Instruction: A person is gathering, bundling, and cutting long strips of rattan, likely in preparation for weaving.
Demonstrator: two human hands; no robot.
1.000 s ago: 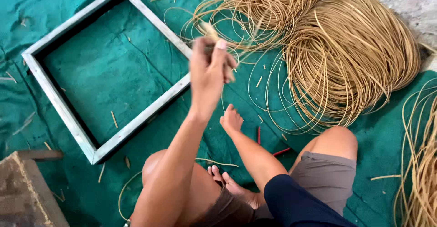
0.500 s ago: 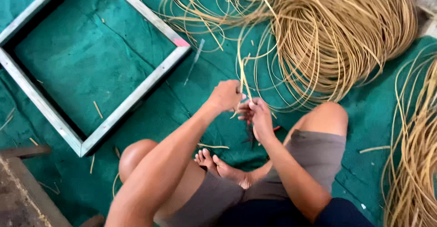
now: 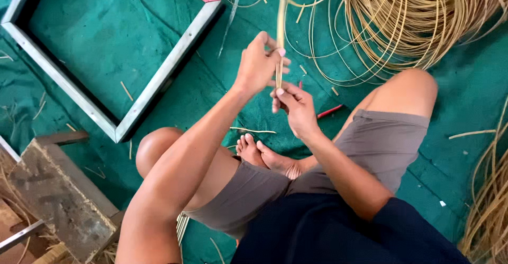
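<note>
Fingers (image 3: 271, 49) of left hand (image 3: 256, 65) and right hand (image 3: 296, 105) pinch upright cane strip (image 3: 280, 26)

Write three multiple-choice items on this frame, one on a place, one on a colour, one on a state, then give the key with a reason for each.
1. Where does the square metal frame lie?
A. on the person's lap
B. on the ground sheet, on the person's left side
C. on top of the rattan coil

2. What colour is the ground sheet?
A. green
B. red
C. white

3. How are the hands engaged with the rattan strand?
A. both lie flat on the sheet
B. only one hand touches it
C. both pinch it, the left hand above the right hand

Key: 1 B, the frame lies flat on the sheet at upper left, apart from the rattan coil at upper right. 2 A, the sheet is green all round the seated person. 3 C, the fingers of both hands close on the upright strand in front of the knees.
</note>
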